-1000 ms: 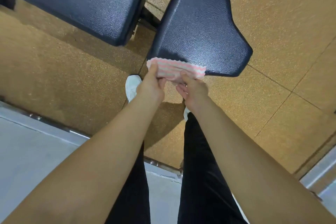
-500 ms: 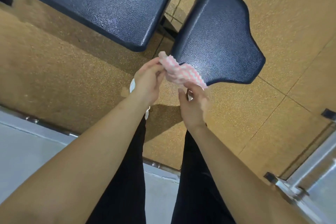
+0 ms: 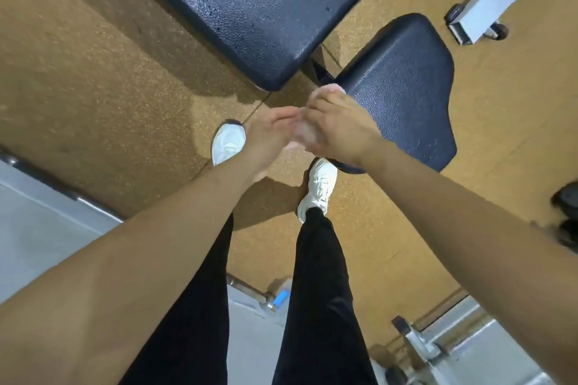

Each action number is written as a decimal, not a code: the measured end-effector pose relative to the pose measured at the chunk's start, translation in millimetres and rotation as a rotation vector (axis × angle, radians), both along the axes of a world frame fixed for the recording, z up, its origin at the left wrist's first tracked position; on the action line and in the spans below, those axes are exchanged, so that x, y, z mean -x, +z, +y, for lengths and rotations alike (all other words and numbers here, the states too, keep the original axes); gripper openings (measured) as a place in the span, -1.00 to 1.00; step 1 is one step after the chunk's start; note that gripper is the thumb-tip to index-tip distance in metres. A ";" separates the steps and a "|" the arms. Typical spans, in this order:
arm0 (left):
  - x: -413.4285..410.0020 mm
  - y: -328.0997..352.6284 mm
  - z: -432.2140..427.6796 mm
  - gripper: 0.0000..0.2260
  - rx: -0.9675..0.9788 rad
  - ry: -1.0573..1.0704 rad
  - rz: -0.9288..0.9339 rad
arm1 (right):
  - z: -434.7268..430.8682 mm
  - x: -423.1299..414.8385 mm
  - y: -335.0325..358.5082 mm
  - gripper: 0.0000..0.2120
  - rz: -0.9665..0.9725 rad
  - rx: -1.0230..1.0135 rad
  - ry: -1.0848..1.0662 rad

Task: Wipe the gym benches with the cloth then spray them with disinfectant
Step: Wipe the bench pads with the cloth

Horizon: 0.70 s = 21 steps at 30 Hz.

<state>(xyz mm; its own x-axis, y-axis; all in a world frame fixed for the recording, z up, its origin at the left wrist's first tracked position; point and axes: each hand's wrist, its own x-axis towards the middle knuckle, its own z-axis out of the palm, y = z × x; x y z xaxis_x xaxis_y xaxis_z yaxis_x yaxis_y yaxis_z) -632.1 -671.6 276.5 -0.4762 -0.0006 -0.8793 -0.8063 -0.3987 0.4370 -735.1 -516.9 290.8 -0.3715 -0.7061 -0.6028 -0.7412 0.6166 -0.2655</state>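
The gym bench has two dark-blue padded parts: a long back pad (image 3: 250, 9) at the top and a seat pad (image 3: 403, 87) on the right. Both of my hands meet just in front of the seat pad's near left corner. A pink-and-white cloth (image 3: 305, 133) is bunched up between them and mostly hidden. My right hand (image 3: 339, 128) lies over the cloth with its fingers curled round it, and a bit of cloth pokes out by its fingertips. My left hand (image 3: 269, 137) cups the cloth from the left side. The picture is blurred at the fingers.
My white shoes (image 3: 228, 142) stand on the brown speckled floor (image 3: 93, 87) below the hands. A white metal frame with a wheel (image 3: 481, 12) is at the top right. Dark weights (image 3: 567, 216) lie at the right edge. A grey platform with a metal rail (image 3: 47, 228) runs along the left.
The cloth was held spread between both hands at the seat's front edge. Now it is gathered into a bunch, and my right hand has come over the top of it.
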 end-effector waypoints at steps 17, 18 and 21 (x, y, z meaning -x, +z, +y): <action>86.3 -11.5 58.9 -0.30 0.543 -0.576 0.440 | 26.3 162.6 9.3 -0.55 -0.103 -0.067 -0.016; 87.3 -10.2 58.3 -0.33 0.576 -0.568 0.440 | 29.4 162.0 9.0 -0.62 -0.089 -0.035 -0.039; 83.8 -2.6 57.3 -0.52 0.740 -0.568 0.434 | 40.8 148.0 7.1 -0.71 -0.026 0.074 -0.178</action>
